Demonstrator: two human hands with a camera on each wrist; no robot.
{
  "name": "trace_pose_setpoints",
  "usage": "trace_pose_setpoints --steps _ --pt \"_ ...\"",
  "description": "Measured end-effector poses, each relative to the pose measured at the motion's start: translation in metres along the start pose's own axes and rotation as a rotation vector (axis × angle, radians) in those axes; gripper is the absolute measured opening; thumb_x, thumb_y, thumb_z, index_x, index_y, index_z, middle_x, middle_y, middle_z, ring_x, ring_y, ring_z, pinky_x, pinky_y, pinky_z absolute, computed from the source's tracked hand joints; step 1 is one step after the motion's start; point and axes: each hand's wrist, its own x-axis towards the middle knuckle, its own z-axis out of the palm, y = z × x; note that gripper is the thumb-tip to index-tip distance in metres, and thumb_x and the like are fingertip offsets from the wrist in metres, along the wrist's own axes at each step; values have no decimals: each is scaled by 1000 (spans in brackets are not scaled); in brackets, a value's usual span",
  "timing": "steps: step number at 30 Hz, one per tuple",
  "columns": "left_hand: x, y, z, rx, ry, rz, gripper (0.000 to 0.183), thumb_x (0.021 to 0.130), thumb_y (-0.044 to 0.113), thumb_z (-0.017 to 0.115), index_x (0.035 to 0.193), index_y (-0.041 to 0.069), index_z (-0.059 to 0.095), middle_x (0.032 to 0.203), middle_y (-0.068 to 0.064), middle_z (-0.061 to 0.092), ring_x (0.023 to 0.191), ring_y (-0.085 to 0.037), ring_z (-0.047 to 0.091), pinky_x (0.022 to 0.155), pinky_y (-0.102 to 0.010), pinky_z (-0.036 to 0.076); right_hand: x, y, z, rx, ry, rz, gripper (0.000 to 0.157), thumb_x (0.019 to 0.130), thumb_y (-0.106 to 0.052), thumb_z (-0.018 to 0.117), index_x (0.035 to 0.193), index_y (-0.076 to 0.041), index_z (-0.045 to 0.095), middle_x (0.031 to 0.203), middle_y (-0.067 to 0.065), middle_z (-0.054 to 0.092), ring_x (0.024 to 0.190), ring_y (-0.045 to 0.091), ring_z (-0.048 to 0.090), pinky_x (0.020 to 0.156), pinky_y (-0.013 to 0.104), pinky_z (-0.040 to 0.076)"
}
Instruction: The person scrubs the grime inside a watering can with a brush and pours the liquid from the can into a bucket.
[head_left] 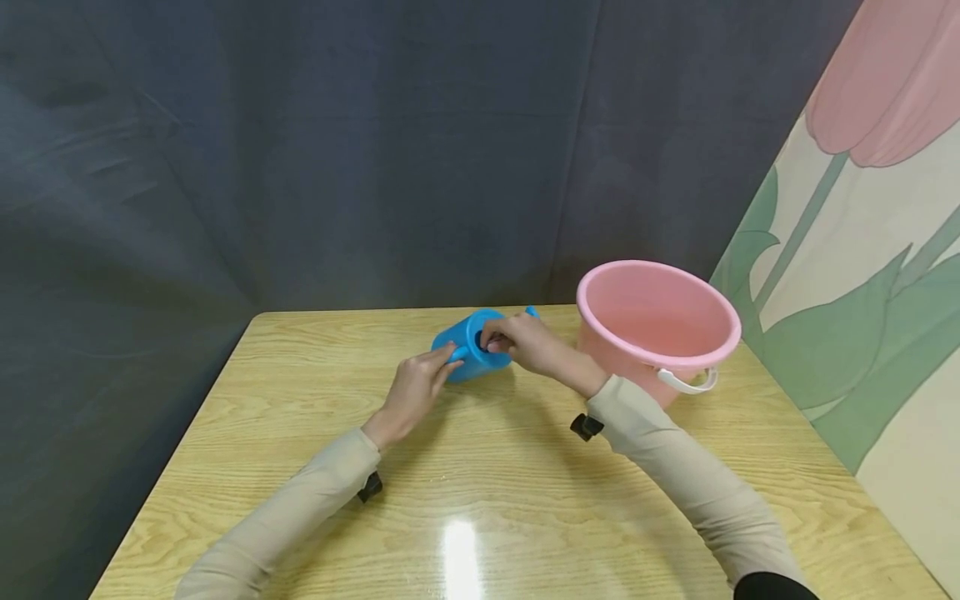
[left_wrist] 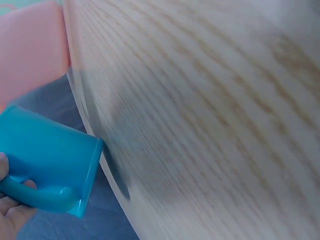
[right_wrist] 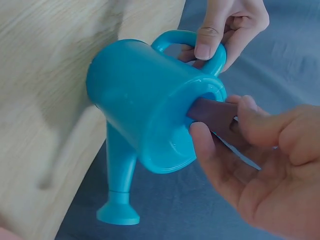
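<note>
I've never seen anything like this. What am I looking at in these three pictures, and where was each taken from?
These are a person's two bare hands, not a machine. The wide picture comes from a camera worn on the head; the close ones from the left and right wrists. The left hand holds the handle of a tilted blue watering can. The right hand holds a dark brownish object that reaches into the can; I can't tell what it is. To the right, a pink bucket stands on the wooden table.

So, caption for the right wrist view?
Left hand grips a blue plastic watering can by its handle; right hand holds a flat brownish object partly inside.
</note>
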Motion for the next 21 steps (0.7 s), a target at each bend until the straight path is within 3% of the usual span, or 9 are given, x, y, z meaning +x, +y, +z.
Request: trace_pose_setpoints --steps 3,7,13,21 --pt "1 -1 0 -2 4 -11 25 94 4 66 118 -4 68 103 -19 72 85 -28 72 72 -35 60 -1 1 2 50 26 5 6 95 -4 65 98 0 68 95 11 71 91 24 69 82 36 57" --pt "2 -2 0 -7 7 -12 15 95 4 65 109 -1 69 90 -13 72 77 -23 71 65 -32 59 -1 4 11 74 122 29 12 98 -11 64 99 -1 69 94 10 72 88 23 70 81 40 58" --pt "2 -3 1 5 11 10 16 94 3 66 109 -2 69 92 -14 73 81 -26 72 68 -34 60 -1 6 23 47 280 95 15 98 -16 65 92 -2 70 92 9 69 82 21 68 76 38 58" --pt "1 -3 2 14 25 27 16 93 2 67 109 -1 69 95 -15 73 83 -27 72 70 -35 60 -4 4 28 -32 334 217 18 95 -18 66 100 -1 66 97 14 56 74 23 59 61 34 53"
